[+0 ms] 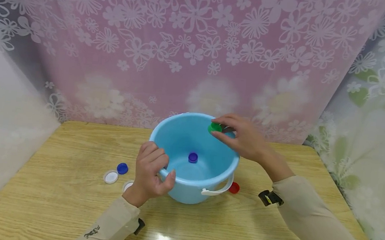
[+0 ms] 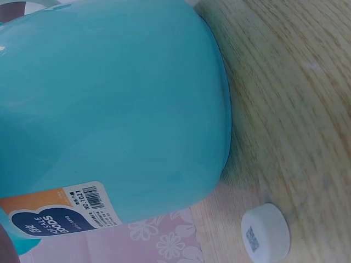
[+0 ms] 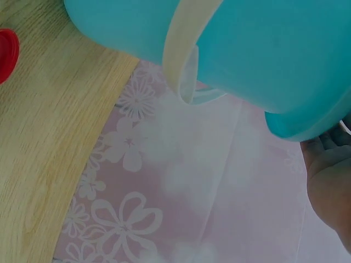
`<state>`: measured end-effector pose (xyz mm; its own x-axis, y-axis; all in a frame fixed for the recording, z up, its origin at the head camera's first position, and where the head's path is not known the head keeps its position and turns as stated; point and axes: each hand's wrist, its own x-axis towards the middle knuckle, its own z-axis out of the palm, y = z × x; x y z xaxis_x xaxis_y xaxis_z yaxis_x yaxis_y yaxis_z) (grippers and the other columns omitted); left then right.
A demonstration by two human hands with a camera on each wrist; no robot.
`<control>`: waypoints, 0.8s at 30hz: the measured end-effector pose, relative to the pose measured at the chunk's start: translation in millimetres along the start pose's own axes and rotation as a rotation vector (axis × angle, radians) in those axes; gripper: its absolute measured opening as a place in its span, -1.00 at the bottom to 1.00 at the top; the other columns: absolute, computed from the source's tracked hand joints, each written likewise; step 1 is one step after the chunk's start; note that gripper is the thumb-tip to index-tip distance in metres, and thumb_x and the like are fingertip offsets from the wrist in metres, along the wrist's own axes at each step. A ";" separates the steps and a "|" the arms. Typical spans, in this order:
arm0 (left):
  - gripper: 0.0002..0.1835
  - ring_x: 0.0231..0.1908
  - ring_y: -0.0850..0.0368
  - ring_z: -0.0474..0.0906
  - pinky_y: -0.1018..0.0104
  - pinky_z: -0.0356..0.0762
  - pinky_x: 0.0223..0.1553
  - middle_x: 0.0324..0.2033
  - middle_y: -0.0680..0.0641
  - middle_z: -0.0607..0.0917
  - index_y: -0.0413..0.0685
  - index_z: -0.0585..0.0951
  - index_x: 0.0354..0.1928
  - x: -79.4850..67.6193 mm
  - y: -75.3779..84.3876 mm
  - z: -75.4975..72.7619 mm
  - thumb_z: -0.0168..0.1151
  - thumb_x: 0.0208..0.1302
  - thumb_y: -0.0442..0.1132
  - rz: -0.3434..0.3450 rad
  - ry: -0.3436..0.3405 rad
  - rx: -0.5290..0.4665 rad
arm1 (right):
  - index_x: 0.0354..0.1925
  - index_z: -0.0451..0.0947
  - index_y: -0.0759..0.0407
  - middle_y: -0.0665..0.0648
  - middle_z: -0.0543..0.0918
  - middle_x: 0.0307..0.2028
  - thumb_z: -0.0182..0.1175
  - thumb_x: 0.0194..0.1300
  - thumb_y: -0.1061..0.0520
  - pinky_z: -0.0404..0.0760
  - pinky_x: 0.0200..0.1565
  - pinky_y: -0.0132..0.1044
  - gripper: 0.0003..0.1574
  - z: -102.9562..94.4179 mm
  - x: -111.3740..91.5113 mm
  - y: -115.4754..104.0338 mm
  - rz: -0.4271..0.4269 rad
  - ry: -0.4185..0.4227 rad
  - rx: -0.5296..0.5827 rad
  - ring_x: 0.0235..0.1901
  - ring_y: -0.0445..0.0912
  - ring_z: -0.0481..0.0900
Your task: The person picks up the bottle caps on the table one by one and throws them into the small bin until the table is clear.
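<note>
A light blue bucket (image 1: 187,193) stands upright on the wooden table. My left hand (image 1: 152,172) grips its near left rim, thumb outside and fingers curled over the edge. At the right side of the opening, my right hand (image 1: 246,140) pinches a green bottle cap (image 1: 214,127) between thumb and fingers, just inside the rim. A purple bottle cap (image 1: 193,158) lies on the bucket's floor. The white handle (image 1: 218,192) hangs down on the near right side. In the right wrist view the right hand (image 3: 332,189) is at the rim, and the green cap is hidden.
Left of the bucket lie a blue cap (image 1: 122,168), a white cap (image 1: 111,176) and another pale cap (image 1: 128,185), partly hidden by the left wrist. A red cap (image 1: 234,187) rests right of the bucket. Flowered curtains (image 1: 198,58) hang behind the table (image 1: 66,200).
</note>
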<state>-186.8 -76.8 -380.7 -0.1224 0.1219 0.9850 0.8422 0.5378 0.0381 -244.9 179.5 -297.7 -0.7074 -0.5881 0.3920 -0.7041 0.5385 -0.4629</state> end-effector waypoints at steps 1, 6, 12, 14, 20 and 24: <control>-0.60 -0.62 0.10 0.15 0.14 0.17 -0.36 -0.75 0.08 0.17 0.04 0.16 -0.73 0.1 0.2 0.1 -0.08 0.15 0.03 -0.001 0.000 0.000 | 0.11 0.54 0.19 0.10 0.55 -0.01 0.28 0.27 0.06 0.60 -0.12 -0.13 -0.53 0.7 0.4 -0.4 0.000 -0.001 -0.009 -0.14 -0.07 0.60; -0.60 -0.62 0.10 0.15 0.15 0.17 -0.37 -0.76 0.07 0.17 0.04 0.15 -0.73 1.1 0.9 0.7 -0.08 0.14 0.03 -0.001 0.001 0.001 | 0.11 0.54 0.19 0.08 0.57 -0.03 0.27 0.27 0.01 0.57 -0.09 -0.11 -0.52 4.6 1.4 0.0 0.004 -0.017 -0.046 -0.12 -0.07 0.55; -0.60 -0.63 0.10 0.14 0.15 0.17 -0.38 -0.76 0.08 0.16 0.04 0.15 -0.73 2.4 0.9 1.1 -0.09 0.15 0.02 0.010 0.009 -0.003 | 0.07 0.57 0.20 0.07 0.57 -0.10 0.30 0.24 0.05 0.54 -0.09 -0.15 -0.54 7.6 1.3 -0.1 -0.014 -0.013 -0.070 -0.14 -0.09 0.51; -0.60 -0.63 0.11 0.14 0.14 0.17 -0.38 -0.76 0.08 0.16 0.04 0.14 -0.73 2.8 0.7 1.1 -0.09 0.15 0.02 0.011 0.011 -0.003 | 0.06 0.57 0.22 0.08 0.57 -0.10 0.30 0.24 0.06 0.54 -0.09 -0.15 -0.55 8.9 1.4 0.4 -0.023 -0.006 -0.067 -0.14 -0.08 0.51; -0.59 -0.63 0.10 0.13 0.15 0.16 -0.38 -0.76 0.08 0.16 0.04 0.14 -0.74 3.4 0.3 1.8 -0.08 0.15 0.02 0.013 0.020 -0.006 | 0.08 0.55 0.24 0.13 0.56 -0.07 0.26 0.28 0.08 0.53 -0.05 -0.11 -0.56 10.5 0.5 1.9 -0.008 0.005 -0.061 -0.11 -0.04 0.52; -0.60 -0.63 0.10 0.14 0.15 0.16 -0.37 -0.76 0.07 0.17 0.03 0.15 -0.74 3.1 0.0 2.7 -0.08 0.15 0.02 0.015 0.022 -0.010 | 0.07 0.56 0.22 0.13 0.56 -0.05 0.28 0.26 0.08 0.53 -0.05 -0.10 -0.56 9.3 0.3 0.4 0.005 0.000 -0.078 -0.10 -0.04 0.52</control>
<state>-188.6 -74.2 -378.1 -0.0984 0.1118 0.9888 0.8491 0.5277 0.0248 -244.8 174.0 -305.2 -0.7107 -0.5856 0.3899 -0.7035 0.5866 -0.4012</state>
